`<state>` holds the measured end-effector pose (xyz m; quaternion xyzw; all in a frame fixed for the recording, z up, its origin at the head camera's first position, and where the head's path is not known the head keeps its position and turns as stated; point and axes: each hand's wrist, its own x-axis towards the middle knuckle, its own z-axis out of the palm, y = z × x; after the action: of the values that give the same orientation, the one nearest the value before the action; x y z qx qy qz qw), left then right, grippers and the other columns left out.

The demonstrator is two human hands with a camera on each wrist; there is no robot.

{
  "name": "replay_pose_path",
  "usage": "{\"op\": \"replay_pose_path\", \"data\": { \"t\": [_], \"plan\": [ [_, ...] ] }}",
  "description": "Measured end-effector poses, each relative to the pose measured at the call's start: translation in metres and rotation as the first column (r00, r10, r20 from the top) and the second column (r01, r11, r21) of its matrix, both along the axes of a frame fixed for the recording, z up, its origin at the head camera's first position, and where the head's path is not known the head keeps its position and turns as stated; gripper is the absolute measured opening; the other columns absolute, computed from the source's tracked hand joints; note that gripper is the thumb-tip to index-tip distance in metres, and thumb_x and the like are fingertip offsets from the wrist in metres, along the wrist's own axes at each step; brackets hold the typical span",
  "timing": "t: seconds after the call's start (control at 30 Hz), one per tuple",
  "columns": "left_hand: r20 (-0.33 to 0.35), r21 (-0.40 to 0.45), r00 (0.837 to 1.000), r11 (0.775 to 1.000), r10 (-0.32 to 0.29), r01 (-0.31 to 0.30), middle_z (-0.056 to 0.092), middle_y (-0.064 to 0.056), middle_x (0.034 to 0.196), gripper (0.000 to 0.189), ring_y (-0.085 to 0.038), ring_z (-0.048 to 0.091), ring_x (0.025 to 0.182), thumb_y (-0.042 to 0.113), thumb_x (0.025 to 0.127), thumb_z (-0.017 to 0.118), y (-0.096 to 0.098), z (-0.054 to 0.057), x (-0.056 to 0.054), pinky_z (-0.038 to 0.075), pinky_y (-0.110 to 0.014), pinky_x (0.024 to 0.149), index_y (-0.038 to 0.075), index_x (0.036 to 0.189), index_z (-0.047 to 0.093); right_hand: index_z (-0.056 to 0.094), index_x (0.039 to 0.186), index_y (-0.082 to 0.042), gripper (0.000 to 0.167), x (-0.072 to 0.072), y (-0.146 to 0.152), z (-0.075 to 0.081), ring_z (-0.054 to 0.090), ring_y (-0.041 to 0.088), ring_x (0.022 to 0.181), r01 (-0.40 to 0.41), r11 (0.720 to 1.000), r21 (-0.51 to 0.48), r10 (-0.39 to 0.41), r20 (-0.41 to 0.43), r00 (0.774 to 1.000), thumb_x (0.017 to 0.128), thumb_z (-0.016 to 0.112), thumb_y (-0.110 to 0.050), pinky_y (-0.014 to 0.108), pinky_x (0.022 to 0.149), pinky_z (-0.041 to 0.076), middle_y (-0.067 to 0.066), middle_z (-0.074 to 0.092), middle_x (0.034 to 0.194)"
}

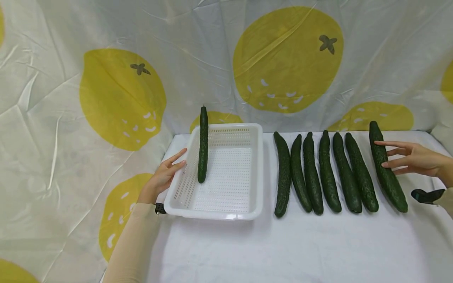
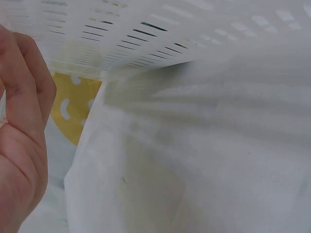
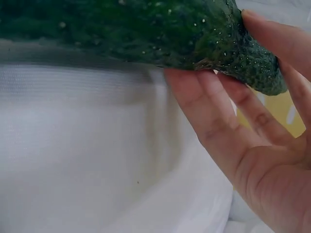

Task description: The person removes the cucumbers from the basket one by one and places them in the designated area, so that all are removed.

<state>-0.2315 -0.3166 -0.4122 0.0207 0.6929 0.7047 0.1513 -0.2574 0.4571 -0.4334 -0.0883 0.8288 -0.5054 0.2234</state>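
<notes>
On the left of the table is a white plastic basket (image 1: 226, 216) with perforated walls. My left hand (image 1: 164, 177) holds its left rim; the left wrist view shows the curled fingers (image 2: 36, 77) beside the basket wall (image 2: 146, 39). One cucumber (image 1: 203, 145) lies lengthwise in the basket's left part, its thin end reaching past the back rim. At the far right, my right hand (image 1: 417, 159) grips the upper part of the rightmost cucumber (image 1: 389, 182) between thumb and fingers. Close up, that cucumber (image 3: 146, 34) shows dark, bumpy skin.
Several cucumbers (image 1: 327, 173) lie side by side between the basket and my right hand. A white cloth (image 1: 283, 251) covers the table. Behind and at the left hangs a lemon-print curtain (image 1: 198, 59).
</notes>
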Motion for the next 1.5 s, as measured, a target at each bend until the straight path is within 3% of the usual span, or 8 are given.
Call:
{"op": "replay_pose_path", "data": {
  "t": [0.4, 0.6, 0.7, 0.93, 1.3, 1.4, 1.5],
  "plan": [
    [-0.012, -0.005, 1.000, 1.000, -0.002, 0.002, 0.057, -0.007, 0.131, 0.058, -0.018, 0.066, 0.100, 0.016, 0.105, 0.055, -0.001, -0.001, 0.001, 0.058, -0.033, 0.077, 0.028, 0.157, 0.034, 0.012, 0.161, -0.034, 0.086, -0.003, -0.005, -0.008, 0.060, 0.000, 0.097, -0.031, 0.998, 0.050, 0.029, 0.048, 0.998, 0.097, 0.064, -0.010, 0.048, 0.081, 0.055, 0.047, 0.008, 0.147],
    [-0.010, 0.015, 1.000, 1.000, 0.000, 0.000, 0.057, -0.007, 0.131, 0.058, -0.018, 0.067, 0.098, 0.015, 0.104, 0.056, -0.001, -0.001, 0.002, 0.058, -0.032, 0.076, 0.028, 0.157, 0.035, 0.016, 0.159, -0.040, 0.083, -0.003, -0.010, -0.007, 0.059, 0.030, 0.110, -0.019, 0.997, 0.076, 0.014, 0.056, 0.998, 0.098, 0.065, -0.013, 0.047, 0.082, 0.055, 0.047, 0.011, 0.146],
    [-0.009, 0.010, 1.000, 1.000, -0.001, 0.001, 0.055, -0.008, 0.134, 0.058, -0.017, 0.066, 0.101, 0.016, 0.104, 0.056, -0.001, -0.001, 0.002, 0.058, -0.032, 0.077, 0.029, 0.157, 0.035, 0.018, 0.157, -0.046, 0.081, -0.004, -0.013, -0.006, 0.057, 0.038, 0.113, -0.019, 0.996, 0.084, 0.013, 0.066, 0.998, 0.098, 0.064, -0.014, 0.051, 0.084, 0.055, 0.047, 0.012, 0.145],
    [-0.008, 0.007, 1.000, 1.000, -0.002, 0.002, 0.050, -0.010, 0.141, 0.058, -0.017, 0.064, 0.106, 0.018, 0.104, 0.056, 0.001, 0.000, 0.000, 0.057, -0.032, 0.081, 0.031, 0.157, 0.035, 0.030, 0.148, -0.057, 0.073, -0.007, -0.015, -0.002, 0.056, 0.037, 0.113, -0.033, 0.996, 0.087, 0.024, 0.102, 0.994, 0.098, 0.065, -0.015, 0.055, 0.086, 0.053, 0.048, 0.011, 0.145],
    [-0.001, 0.021, 1.000, 1.000, -0.003, 0.003, 0.053, -0.010, 0.137, 0.057, -0.019, 0.065, 0.106, 0.015, 0.105, 0.054, 0.000, -0.003, -0.002, 0.057, -0.033, 0.081, 0.030, 0.157, 0.035, 0.021, 0.154, -0.049, 0.078, -0.008, -0.017, 0.001, 0.054, 0.044, 0.116, -0.071, 0.988, 0.137, 0.058, 0.097, 0.994, 0.098, 0.065, -0.018, 0.054, 0.086, 0.053, 0.050, 0.012, 0.143],
    [0.004, 0.021, 1.000, 1.000, 0.000, 0.000, 0.051, -0.011, 0.140, 0.057, -0.019, 0.064, 0.107, 0.016, 0.105, 0.055, 0.000, -0.003, -0.002, 0.057, -0.034, 0.082, 0.031, 0.156, 0.036, 0.030, 0.146, -0.055, 0.072, -0.009, -0.017, 0.004, 0.059, 0.036, 0.112, -0.070, 0.988, 0.134, 0.057, 0.100, 0.993, 0.097, 0.065, -0.017, 0.053, 0.087, 0.054, 0.050, 0.016, 0.141],
    [0.009, 0.020, 1.000, 1.000, 0.005, -0.005, 0.049, -0.012, 0.141, 0.057, -0.019, 0.063, 0.108, 0.016, 0.105, 0.055, 0.000, -0.002, -0.002, 0.057, -0.034, 0.083, 0.031, 0.156, 0.036, 0.041, 0.129, -0.059, 0.060, -0.010, -0.017, 0.007, 0.063, 0.025, 0.104, -0.064, 0.991, 0.116, 0.053, 0.102, 0.993, 0.097, 0.066, -0.015, 0.052, 0.086, 0.054, 0.043, 0.036, 0.134]
  ]
}}
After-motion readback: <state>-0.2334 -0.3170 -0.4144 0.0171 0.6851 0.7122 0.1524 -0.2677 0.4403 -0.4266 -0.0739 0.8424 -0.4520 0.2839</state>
